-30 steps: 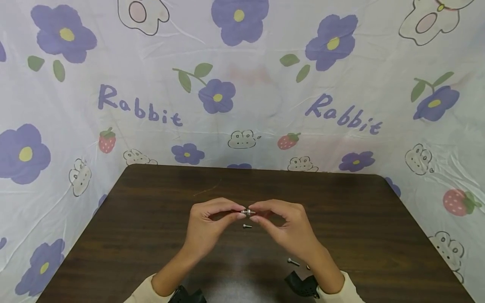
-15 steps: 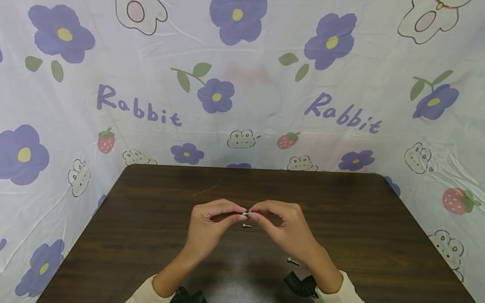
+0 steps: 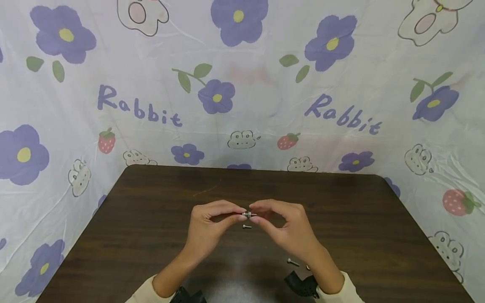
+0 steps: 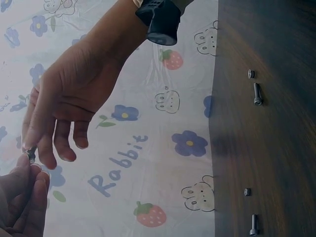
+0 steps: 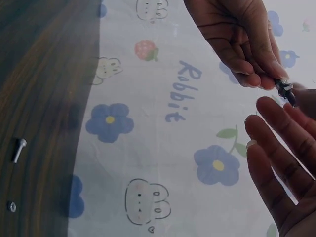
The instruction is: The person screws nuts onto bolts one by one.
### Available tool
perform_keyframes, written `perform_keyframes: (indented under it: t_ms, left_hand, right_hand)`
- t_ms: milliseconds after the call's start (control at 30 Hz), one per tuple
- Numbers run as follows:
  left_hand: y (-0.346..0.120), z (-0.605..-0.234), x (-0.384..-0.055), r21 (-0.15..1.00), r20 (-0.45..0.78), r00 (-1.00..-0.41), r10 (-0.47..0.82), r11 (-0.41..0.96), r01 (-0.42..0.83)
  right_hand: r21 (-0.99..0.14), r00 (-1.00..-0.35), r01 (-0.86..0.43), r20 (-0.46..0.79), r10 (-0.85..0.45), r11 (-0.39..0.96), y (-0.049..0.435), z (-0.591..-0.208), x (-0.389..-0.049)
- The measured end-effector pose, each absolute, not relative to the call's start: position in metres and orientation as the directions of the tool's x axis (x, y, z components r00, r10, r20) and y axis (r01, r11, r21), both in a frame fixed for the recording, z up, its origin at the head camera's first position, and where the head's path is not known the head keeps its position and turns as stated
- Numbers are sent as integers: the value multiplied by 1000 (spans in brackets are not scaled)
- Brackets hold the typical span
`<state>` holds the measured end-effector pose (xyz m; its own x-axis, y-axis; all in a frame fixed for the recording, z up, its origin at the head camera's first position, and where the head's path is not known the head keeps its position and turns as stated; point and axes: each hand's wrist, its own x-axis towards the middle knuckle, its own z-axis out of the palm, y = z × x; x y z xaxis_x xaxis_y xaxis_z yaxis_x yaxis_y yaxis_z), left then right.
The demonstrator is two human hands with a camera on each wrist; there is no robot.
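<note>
Over the middle of the table, my left hand (image 3: pixel 206 221) pinches a small metal bolt (image 5: pixel 292 99) by its head end, between thumb and index finger. A nut (image 5: pixel 285 88) sits on the bolt's shank, which points right. My right hand (image 3: pixel 289 223) is right at the nut, its thumb and index fingertips parted above and below the shank. Its other fingers are spread in the right wrist view. Just below the hands, a loose bolt (image 3: pixel 247 227) lies on the table.
On the dark wooden table (image 3: pixel 151 235) lie another bolt (image 3: pixel 293 262) and, beside my right wrist, a partly hidden nut (image 3: pixel 308 267). The left wrist view shows one more nut (image 4: pixel 247 191). A patterned cloth (image 3: pixel 261 105) hangs behind the table.
Half a second ago my right fingertips closed over the nut and shank; now they are parted and the shank shows again. My left hand keeps its pinch in nearly the same place.
</note>
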<state>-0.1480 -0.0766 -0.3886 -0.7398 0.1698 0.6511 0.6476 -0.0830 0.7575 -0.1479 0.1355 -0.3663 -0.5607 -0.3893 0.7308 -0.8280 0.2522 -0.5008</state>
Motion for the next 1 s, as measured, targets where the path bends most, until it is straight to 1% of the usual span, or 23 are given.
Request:
perform_keyframes:
  t_ms: [100,233,367,633,867,933,1000]
  left_hand:
    - [-77,-389,-147,760,647,-744,167,-73,646]
    - [-77,-390,-147,756,652,-740,167,-72,650]
    - [-77,-390,-148,752,657,-733,173,-87,654]
    - [-78,-391,-148,745,664,-723,188,-85,662]
    - [-77,-390,-148,740,671,-717,187,-112,663]
    - [-77,-389,-148,741,670,-721,178,-109,662]
    - [-77,-388,-148,742,669,-724,169,-101,662]
  right_hand:
    - [-469,-523,-852,755,-395,232,135,-368,-148]
    - [-463,-514,-858,759,-399,224,134,-369,-149]
    - [-474,-527,-850,747,-406,231,134,-370,-150]
    - [-534,-580,-812,696,-423,234,131,-373,-149]
    - [-559,-620,-784,685,-382,269,131,-370,-148]
    - [-561,-621,-783,689,-373,268,132,-369,-147]
    - [-554,-609,-793,701,-371,254,134,-368,-147]
